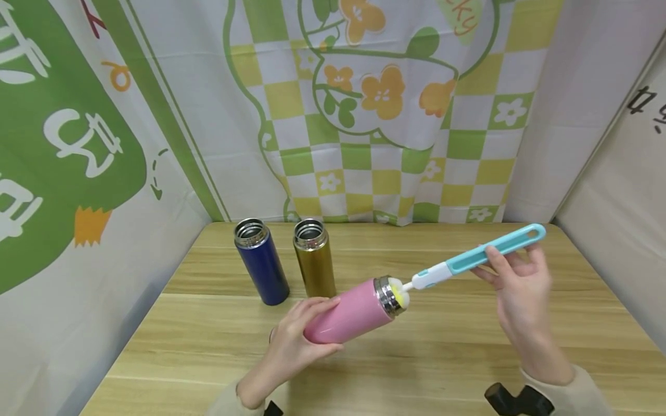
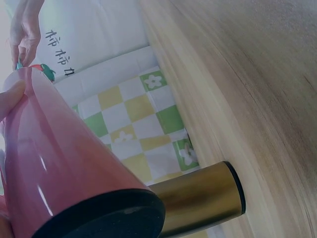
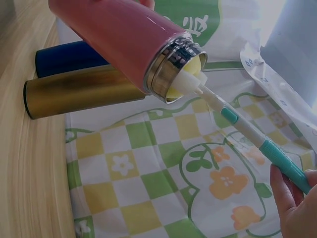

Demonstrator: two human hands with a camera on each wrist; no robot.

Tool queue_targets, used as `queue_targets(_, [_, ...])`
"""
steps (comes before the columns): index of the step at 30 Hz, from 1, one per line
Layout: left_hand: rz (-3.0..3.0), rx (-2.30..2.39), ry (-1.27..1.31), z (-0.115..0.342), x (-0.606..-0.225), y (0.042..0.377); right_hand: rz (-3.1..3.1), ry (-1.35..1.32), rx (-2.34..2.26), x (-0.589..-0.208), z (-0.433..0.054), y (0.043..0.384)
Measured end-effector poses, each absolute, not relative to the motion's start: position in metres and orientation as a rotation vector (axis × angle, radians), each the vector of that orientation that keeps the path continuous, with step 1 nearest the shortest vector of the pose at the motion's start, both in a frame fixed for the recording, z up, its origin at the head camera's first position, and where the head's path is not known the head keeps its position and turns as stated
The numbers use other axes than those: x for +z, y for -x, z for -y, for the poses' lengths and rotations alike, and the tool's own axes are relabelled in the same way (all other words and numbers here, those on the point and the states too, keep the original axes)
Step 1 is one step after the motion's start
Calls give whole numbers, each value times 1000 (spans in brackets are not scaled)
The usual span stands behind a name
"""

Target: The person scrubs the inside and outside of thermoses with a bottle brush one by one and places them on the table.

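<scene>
Tilted above the table, a pink thermos bottle [image 1: 350,315] points its steel mouth up and to the right. My left hand [image 1: 299,332] grips it near its base, fingers over the top and thumb below. The dark base faces the camera in the left wrist view. My right hand [image 1: 520,283] pinches the turquoise handle of a bottle brush [image 1: 478,257]. Its white and yellow sponge head [image 3: 190,74] sits in the bottle's mouth, partly sticking out; the rest is hidden inside.
A blue bottle [image 1: 262,268] and a gold bottle [image 1: 314,260] stand upright, lidless, behind the left hand on the wooden table [image 1: 458,358]. A patterned cloth [image 1: 374,173] hangs along the table's back edge, with printed cloth walls at both sides.
</scene>
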State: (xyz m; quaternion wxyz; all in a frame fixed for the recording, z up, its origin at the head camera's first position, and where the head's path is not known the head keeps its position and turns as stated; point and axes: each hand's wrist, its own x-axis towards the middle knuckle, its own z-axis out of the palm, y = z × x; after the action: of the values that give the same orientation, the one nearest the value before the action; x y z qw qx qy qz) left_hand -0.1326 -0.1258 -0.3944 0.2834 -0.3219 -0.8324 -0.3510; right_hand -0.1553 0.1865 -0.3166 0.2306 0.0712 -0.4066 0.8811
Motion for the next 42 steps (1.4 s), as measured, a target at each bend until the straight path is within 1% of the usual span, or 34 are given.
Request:
queue_targets(4, [2219, -946, 866, 125, -395, 134, 1167, -208, 2411, -320, -184, 155])
queue_targets(12, [2254, -950, 865, 125, -396, 135, 1267, -328, 2372, -329, -182, 156])
queue_targets(16, [2255, -972, 891, 121, -394, 135, 1343, -510, 2367, -361, -188, 172])
queue_targets(18, [2255, -987, 911, 118, -393, 136, 1384, -538, 2378, -373, -186, 177])
queue_targets(19, [2254, -994, 920, 117, -393, 136, 1387, -602, 2382, -386, -189, 184])
queue_targets(21, [2247, -1000, 925, 116, -392, 137, 1439, -554, 2379, -395, -186, 185])
queue_targets(24, [2230, -990, 922, 116, -393, 137, 1463, -621, 2360, -418, -187, 192])
queue_targets(25, [2234, -984, 919, 115, -393, 137, 1469, -629, 2362, -423, -187, 193])
queue_targets(26, [2233, -979, 919, 115, -393, 137, 1476, -592, 2372, -421, -183, 190])
queue_targets(28, [2238, -975, 920, 115, -393, 137, 1433, -663, 2382, -433, -184, 194])
queue_targets(31, [2244, -980, 920, 115, -392, 136, 1457, -559, 2388, -420, -177, 185])
queue_targets(34, [2256, -993, 904, 116, -393, 136, 1382, -583, 2402, -412, -179, 184])
queue_targets(35, [2259, -999, 894, 116, -394, 135, 1380, -551, 2395, -402, -177, 180])
queue_targets(39, [2280, -1013, 849, 120, -396, 134, 1263, -555, 2393, -372, -179, 169])
queue_targets(41, [2292, -1022, 838, 122, -397, 133, 1285, -448, 2366, -350, -176, 158])
queue_targets(42, [2297, -1021, 839, 122, -397, 133, 1261, -433, 2374, -345, -177, 156])
